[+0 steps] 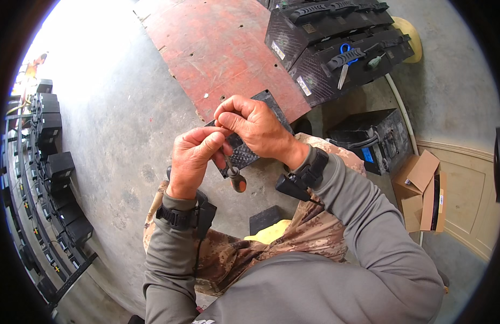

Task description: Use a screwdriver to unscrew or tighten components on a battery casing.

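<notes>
Both hands are raised in front of the torso, fingertips meeting. The left hand [191, 162] has its lower fingers curled on the shaft of 1 screwdriver [238, 182], whose dark handle with orange marking hangs below the hand, toward the wearer. Its thumb and index finger are brought together near the right fingertips. The right hand [263, 132] has its thumb and index finger closed in a pinch; whether a small part lies between them cannot be told.

Below the hands is a black textured panel [243, 155], partly hidden, its far end overlapping the near edge of a red board [223, 51]. To the right of the board are black cases [328, 73] with carrying handles; scissors [345, 60] with blue grips lie on the nearer case. Farther right are a black box [387, 129] with a blue label and an opened cardboard carton [423, 175]. Black units [60, 166] line a rack at far left.
</notes>
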`<action>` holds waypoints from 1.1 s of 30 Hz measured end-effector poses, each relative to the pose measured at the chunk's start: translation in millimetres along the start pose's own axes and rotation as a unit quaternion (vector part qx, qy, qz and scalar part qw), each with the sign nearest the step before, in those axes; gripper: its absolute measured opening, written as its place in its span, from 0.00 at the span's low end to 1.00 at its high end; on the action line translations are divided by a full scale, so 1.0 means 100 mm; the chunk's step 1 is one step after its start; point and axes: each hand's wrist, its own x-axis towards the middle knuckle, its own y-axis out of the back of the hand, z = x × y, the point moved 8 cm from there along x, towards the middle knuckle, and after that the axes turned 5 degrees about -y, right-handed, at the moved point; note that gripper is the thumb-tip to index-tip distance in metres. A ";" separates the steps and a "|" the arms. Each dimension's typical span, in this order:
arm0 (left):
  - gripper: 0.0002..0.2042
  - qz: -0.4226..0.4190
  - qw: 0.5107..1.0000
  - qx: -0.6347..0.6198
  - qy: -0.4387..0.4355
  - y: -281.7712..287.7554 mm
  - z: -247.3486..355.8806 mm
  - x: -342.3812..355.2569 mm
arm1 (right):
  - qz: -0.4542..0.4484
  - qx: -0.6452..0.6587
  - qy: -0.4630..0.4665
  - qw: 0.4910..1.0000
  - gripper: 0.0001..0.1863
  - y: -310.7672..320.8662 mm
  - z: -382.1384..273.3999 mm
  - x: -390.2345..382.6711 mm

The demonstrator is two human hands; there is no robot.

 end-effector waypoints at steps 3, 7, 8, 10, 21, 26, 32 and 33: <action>0.12 0.010 1.000 0.028 0.000 -0.02 0.05 -0.03 | 0.009 0.001 0.004 1.000 0.07 0.02 -0.08 0.00; 0.11 0.041 0.997 0.064 -0.023 0.01 0.08 -0.14 | 0.031 -0.066 0.059 0.996 0.06 0.07 -0.28 -0.06; 0.11 0.053 0.996 0.070 -0.034 0.01 0.06 -0.21 | 0.040 -0.058 0.069 0.995 0.06 0.12 -0.35 -0.11; 0.11 0.065 0.994 0.067 -0.055 0.05 -0.03 -0.39 | 0.065 -0.057 0.105 0.991 0.05 0.29 -0.58 -0.29; 0.12 0.131 0.991 0.018 -0.030 0.17 -0.58 -1.43 | 0.394 -0.244 0.071 0.883 0.09 3.06 -0.10 -2.33; 0.12 0.143 0.989 0.004 -0.027 0.06 -0.69 -1.64 | 0.475 -0.357 -0.101 0.798 0.09 3.92 0.60 -3.40; 0.13 0.132 0.990 0.038 -0.009 -0.10 -0.73 -1.64 | 0.460 -0.394 -0.107 0.788 0.08 4.07 0.67 -3.40; 0.13 0.134 0.990 0.039 -0.010 -0.12 -0.71 -1.65 | 0.456 -0.405 -0.102 0.786 0.08 4.08 0.63 -3.35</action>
